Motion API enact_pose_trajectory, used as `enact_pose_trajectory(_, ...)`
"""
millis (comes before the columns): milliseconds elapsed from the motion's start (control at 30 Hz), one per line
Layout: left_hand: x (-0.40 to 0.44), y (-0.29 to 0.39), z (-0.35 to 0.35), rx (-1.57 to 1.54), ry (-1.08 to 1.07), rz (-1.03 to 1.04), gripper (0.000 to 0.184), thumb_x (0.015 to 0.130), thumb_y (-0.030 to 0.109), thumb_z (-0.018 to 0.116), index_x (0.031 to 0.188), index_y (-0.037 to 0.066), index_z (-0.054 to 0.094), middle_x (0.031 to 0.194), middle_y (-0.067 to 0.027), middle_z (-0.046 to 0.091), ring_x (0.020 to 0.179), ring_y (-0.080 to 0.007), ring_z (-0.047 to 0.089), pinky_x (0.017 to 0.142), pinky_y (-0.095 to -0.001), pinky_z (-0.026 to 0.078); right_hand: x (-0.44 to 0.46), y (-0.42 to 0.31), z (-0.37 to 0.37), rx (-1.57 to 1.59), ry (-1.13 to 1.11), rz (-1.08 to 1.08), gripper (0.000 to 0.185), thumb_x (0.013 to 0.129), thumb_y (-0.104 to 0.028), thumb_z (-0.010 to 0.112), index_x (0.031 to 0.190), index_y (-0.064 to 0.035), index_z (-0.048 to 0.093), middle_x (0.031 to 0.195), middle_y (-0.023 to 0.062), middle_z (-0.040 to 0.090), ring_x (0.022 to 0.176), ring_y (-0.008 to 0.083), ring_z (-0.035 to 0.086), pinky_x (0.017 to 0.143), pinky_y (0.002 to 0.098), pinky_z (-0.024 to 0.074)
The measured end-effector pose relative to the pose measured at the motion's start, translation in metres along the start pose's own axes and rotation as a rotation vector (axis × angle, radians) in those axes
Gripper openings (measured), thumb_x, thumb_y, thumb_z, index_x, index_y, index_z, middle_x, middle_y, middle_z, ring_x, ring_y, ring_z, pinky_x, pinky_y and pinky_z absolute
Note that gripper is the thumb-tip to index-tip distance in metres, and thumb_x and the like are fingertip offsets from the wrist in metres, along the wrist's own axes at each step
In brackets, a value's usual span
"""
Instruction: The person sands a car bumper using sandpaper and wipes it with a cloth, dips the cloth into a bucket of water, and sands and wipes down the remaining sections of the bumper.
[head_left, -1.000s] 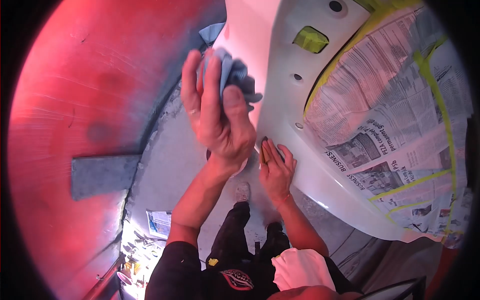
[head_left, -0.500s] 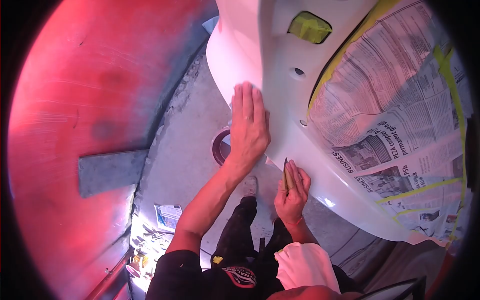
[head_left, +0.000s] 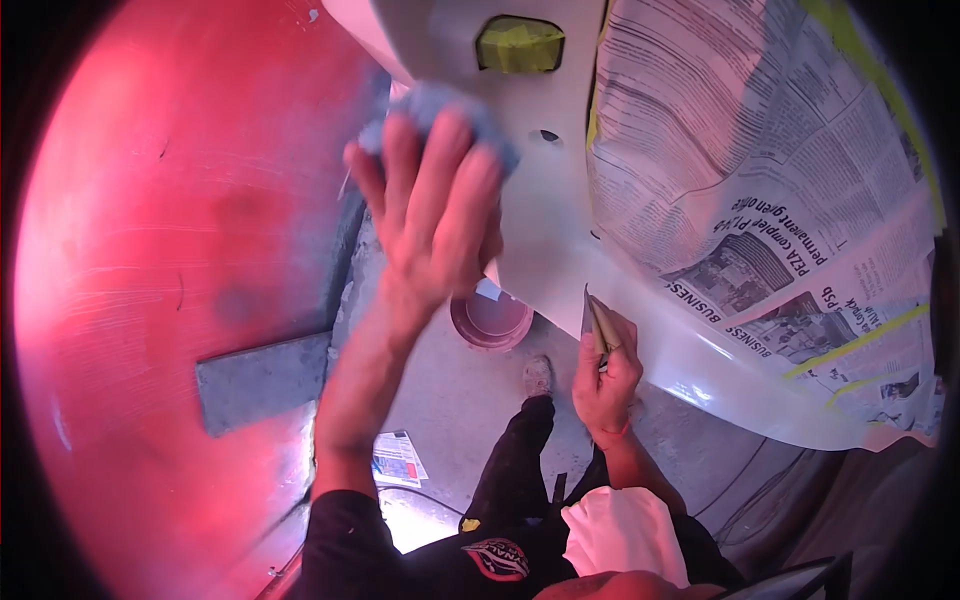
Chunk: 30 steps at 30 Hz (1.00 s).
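My left hand (head_left: 430,200) is closed on a crumpled blue cloth (head_left: 440,105), held over the edge of a white car panel (head_left: 540,220); both hand and cloth are slightly blurred. Lower right, my right hand (head_left: 610,375) pinches a folded brownish sheet (head_left: 600,325) beside the panel's lower edge. The panel has a dark round hole and an opening covered with yellow-green tape (head_left: 520,45). Newspaper (head_left: 740,190) masks its right part.
At the left is a large red surface (head_left: 150,220) with a grey rectangular piece (head_left: 262,382) against it. A round tub (head_left: 492,322) stands on the floor beneath the panel. Printed paper (head_left: 398,458) lies near a bright light, and cables run at lower right.
My left hand has moved up and left from the panel's edge, and the blue cloth shows again. My right hand is slightly further right, still with the folded sheet. The view has shifted.
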<state>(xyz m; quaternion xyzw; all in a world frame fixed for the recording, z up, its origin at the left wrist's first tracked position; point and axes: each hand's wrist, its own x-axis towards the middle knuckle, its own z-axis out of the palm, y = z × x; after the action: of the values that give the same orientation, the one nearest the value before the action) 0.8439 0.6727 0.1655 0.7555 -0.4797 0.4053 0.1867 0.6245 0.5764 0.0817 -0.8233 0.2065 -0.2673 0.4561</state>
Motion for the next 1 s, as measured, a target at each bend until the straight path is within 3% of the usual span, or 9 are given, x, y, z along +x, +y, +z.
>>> enact_pose_trajectory(100, -0.009, -0.045, 0.054, 0.143, -0.01, 0.301, 0.043, 0.081, 0.017, 0.065, 0.123, 0.011, 0.063, 0.141, 0.0, 0.05, 0.138, -0.0194, 0.039, 0.119, -0.0501, 0.018, -0.011, 0.001, -0.001, -0.004, -0.031, -0.045, 0.031, 0.091, -0.006, 0.059, 0.119, 0.0067, 0.061, 0.116, 0.0172, 0.065, 0.104, 0.0332, 0.059, 0.09, 0.0401, 0.0483)
enact_pose_trajectory(200, -0.051, -0.036, 0.037, -0.21, -0.466, 0.298, 0.041, 0.081, 0.015, 0.063, 0.121, 0.011, 0.063, 0.138, -0.0021, 0.053, 0.138, -0.0203, 0.039, 0.118, -0.0504, 0.019, -0.014, 0.005, -0.005, 0.014, -0.026, -0.02, 0.032, 0.09, -0.005, 0.059, 0.119, 0.0071, 0.06, 0.116, 0.0174, 0.064, 0.103, 0.0337, 0.059, 0.089, 0.0408, 0.0484)
enact_pose_trajectory(400, -0.146, 0.037, 0.016, -0.462, -0.6, 0.152, 0.04, 0.07, 0.008, 0.062, 0.11, 0.003, 0.063, 0.129, -0.0114, 0.057, 0.131, -0.0278, 0.046, 0.114, -0.0521, 0.028, 0.015, -0.011, 0.001, 0.025, 0.034, -0.09, 0.032, 0.088, -0.003, 0.059, 0.119, 0.0075, 0.06, 0.118, 0.0177, 0.063, 0.103, 0.0347, 0.057, 0.088, 0.0421, 0.0472)
enact_pose_trajectory(533, -0.244, 0.117, -0.022, -0.597, -0.673, -0.36, 0.02, 0.08, -0.002, 0.057, 0.1, 0.002, 0.06, 0.111, -0.0151, 0.061, 0.109, -0.03, 0.057, 0.103, -0.0484, 0.041, 0.039, -0.006, 0.045, -0.14, 0.086, -0.248, 0.039, 0.09, -0.014, 0.058, 0.125, 0.0033, 0.06, 0.127, 0.0153, 0.059, 0.109, 0.0332, 0.053, 0.095, 0.0419, 0.0416)
enact_pose_trajectory(600, -0.291, 0.164, -0.054, -0.694, -0.767, -0.988, 0.011, 0.094, 0.005, 0.05, 0.1, 0.001, 0.059, 0.099, -0.0168, 0.062, 0.098, -0.0317, 0.06, 0.09, -0.0424, 0.047, 0.04, -0.007, 0.064, -0.204, 0.018, -0.269, 0.039, 0.089, -0.013, 0.058, 0.124, 0.0039, 0.06, 0.13, 0.0153, 0.057, 0.11, 0.0327, 0.051, 0.096, 0.0418, 0.0401)
enact_pose_trajectory(667, -0.305, 0.2, -0.084, -0.635, -0.728, -1.634, 0.027, 0.103, 0.019, 0.04, 0.101, -0.001, 0.058, 0.088, -0.0175, 0.062, 0.09, -0.0307, 0.062, 0.081, -0.0396, 0.047, 0.035, -0.001, 0.084, -0.278, -0.063, -0.305, 0.039, 0.088, -0.012, 0.059, 0.124, 0.0044, 0.061, 0.133, 0.0153, 0.056, 0.111, 0.0321, 0.05, 0.098, 0.0418, 0.0385)
enact_pose_trajectory(767, -0.378, 0.249, -0.105, -0.642, -0.58, -1.865, 0.039, 0.104, 0.032, 0.036, 0.102, -0.001, 0.058, 0.083, -0.0152, 0.062, 0.086, -0.026, 0.062, 0.081, -0.0379, 0.047, 0.038, 0.002, 0.105, -0.397, 0.081, -0.358, 0.044, 0.088, -0.017, 0.058, 0.128, 0.001, 0.059, 0.137, 0.011, 0.053, 0.11, 0.0306, 0.048, 0.096, 0.0416, 0.0376)
enact_pose_trajectory(833, -0.411, 0.265, -0.107, -0.835, -0.755, -2.216, 0.042, 0.103, 0.036, 0.038, 0.102, 0.0, 0.059, 0.089, -0.0139, 0.064, 0.087, -0.0227, 0.06, 0.081, -0.0372, 0.047, 0.083, -0.033, 0.1, -0.378, 0.07, -0.375, 0.045, 0.088, -0.018, 0.058, 0.129, 0.0009, 0.058, 0.138, 0.0111, 0.053, 0.11, 0.0308, 0.047, 0.096, 0.0416, 0.0371)
enact_pose_trajectory(1000, -0.39, 0.254, -0.1, -0.939, -0.863, -1.94, 0.045, 0.102, 0.04, 0.04, 0.101, -0.001, 0.059, 0.09, -0.0115, 0.064, 0.087, -0.0204, 0.059, 0.082, -0.0349, 0.046, 0.054, -0.009, 0.108, -0.423, 0.057, -0.34, 0.048, 0.085, -0.015, 0.059, 0.13, 0.0019, 0.057, 0.14, 0.0129, 0.052, 0.111, 0.0322, 0.048, 0.1, 0.0411, 0.0355)
